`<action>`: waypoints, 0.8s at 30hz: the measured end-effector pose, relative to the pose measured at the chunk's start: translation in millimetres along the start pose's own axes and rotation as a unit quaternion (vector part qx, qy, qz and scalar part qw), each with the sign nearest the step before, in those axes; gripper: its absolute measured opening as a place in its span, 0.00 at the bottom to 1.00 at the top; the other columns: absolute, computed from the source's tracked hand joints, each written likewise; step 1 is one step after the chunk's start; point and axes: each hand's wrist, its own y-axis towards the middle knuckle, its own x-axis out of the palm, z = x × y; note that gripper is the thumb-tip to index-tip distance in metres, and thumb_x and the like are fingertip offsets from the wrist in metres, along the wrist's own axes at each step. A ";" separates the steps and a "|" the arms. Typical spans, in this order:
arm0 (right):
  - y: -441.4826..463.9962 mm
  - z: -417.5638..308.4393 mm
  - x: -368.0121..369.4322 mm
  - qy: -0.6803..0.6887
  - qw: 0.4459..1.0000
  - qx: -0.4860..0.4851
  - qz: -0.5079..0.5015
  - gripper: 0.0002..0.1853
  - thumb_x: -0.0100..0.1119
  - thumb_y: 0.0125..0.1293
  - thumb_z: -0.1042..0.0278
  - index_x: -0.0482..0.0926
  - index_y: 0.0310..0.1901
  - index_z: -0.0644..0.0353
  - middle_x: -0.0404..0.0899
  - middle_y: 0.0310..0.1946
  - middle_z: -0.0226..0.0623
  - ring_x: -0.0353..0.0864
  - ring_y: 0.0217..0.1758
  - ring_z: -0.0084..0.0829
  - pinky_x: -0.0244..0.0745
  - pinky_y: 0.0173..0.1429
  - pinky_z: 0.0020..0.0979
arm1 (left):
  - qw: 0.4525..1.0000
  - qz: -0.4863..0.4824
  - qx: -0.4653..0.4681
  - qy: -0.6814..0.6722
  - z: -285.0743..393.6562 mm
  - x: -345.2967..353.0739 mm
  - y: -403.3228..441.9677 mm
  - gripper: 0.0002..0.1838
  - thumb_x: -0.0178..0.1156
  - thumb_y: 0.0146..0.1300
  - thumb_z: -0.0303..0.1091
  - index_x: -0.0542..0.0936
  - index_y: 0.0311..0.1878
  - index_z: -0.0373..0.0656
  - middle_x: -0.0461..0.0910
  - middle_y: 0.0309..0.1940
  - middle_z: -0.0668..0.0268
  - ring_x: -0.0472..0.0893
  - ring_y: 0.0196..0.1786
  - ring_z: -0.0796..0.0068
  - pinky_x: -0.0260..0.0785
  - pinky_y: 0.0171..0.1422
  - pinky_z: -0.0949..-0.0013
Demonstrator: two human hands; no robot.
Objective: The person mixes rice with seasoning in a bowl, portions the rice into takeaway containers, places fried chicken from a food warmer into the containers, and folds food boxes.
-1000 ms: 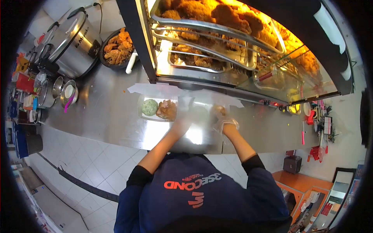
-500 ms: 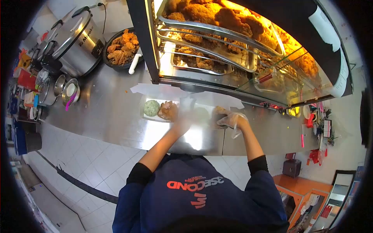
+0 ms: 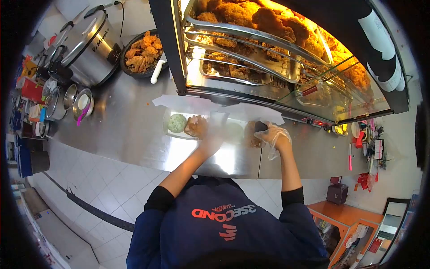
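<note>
On the steel counter, a white paper box (image 3: 182, 136) holds a greenish rice mound (image 3: 177, 123) and a piece of fried chicken (image 3: 196, 126). Beside it is a second white box with a pale rice mound (image 3: 234, 131) and browned fried chicken (image 3: 253, 140), partly blurred by a hazy patch. My right hand (image 3: 277, 136), in a clear plastic glove, is closed around a dark rounded object (image 3: 260, 127) over this chicken. Within the haze, my left hand (image 3: 211, 142) rests at the boxes' near side; its fingers cannot be made out.
Behind the boxes stands a lit glass warmer (image 3: 242, 85) with trays of fried chicken. To the left are a large steel cooker (image 3: 92, 54), a black bowl of chicken pieces (image 3: 143, 54), a white-handled knife (image 3: 157, 71) and metal bowls (image 3: 83, 103).
My right hand has shifted slightly right and turned, and the dark object in it now shows. My left hand stays about where it was.
</note>
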 end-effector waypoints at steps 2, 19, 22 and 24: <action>32.3 25.2 48.8 -0.114 0.993 -0.013 0.033 0.39 0.66 0.48 0.48 0.66 0.65 0.40 0.77 0.52 0.49 0.81 0.47 0.45 0.76 0.52 0.43 | 0.999 0.026 0.030 -0.026 -8.3 12.4 -5.2 0.09 0.51 0.57 0.24 0.75 0.42 0.37 0.72 0.44 0.60 0.77 0.48 0.59 0.74 0.46 0.62; 47.2 40.9 24.1 -0.011 0.999 -0.035 -0.021 0.44 0.63 0.47 0.37 0.64 0.66 0.43 0.78 0.51 0.48 0.77 0.55 0.45 0.70 0.58 0.38 | 0.992 0.040 0.102 -0.059 -14.7 3.7 3.6 0.08 0.51 0.58 0.25 0.75 0.41 0.37 0.72 0.43 0.59 0.78 0.46 0.59 0.75 0.44 0.63; 30.1 14.8 15.0 0.027 0.997 -0.008 0.074 0.41 0.63 0.51 0.41 0.62 0.67 0.42 0.79 0.50 0.47 0.79 0.52 0.43 0.72 0.57 0.36 | 0.991 0.046 0.098 -0.073 -10.9 0.5 1.4 0.08 0.50 0.57 0.24 0.74 0.40 0.37 0.72 0.41 0.59 0.79 0.44 0.59 0.75 0.43 0.63; 62.4 29.6 57.7 -0.057 0.988 -0.010 0.140 0.40 0.63 0.52 0.43 0.62 0.67 0.43 0.80 0.47 0.46 0.80 0.50 0.41 0.74 0.55 0.40 | 0.993 0.057 0.086 -0.051 -11.2 7.1 -1.6 0.07 0.50 0.57 0.23 0.74 0.38 0.36 0.72 0.41 0.59 0.79 0.43 0.59 0.75 0.43 0.63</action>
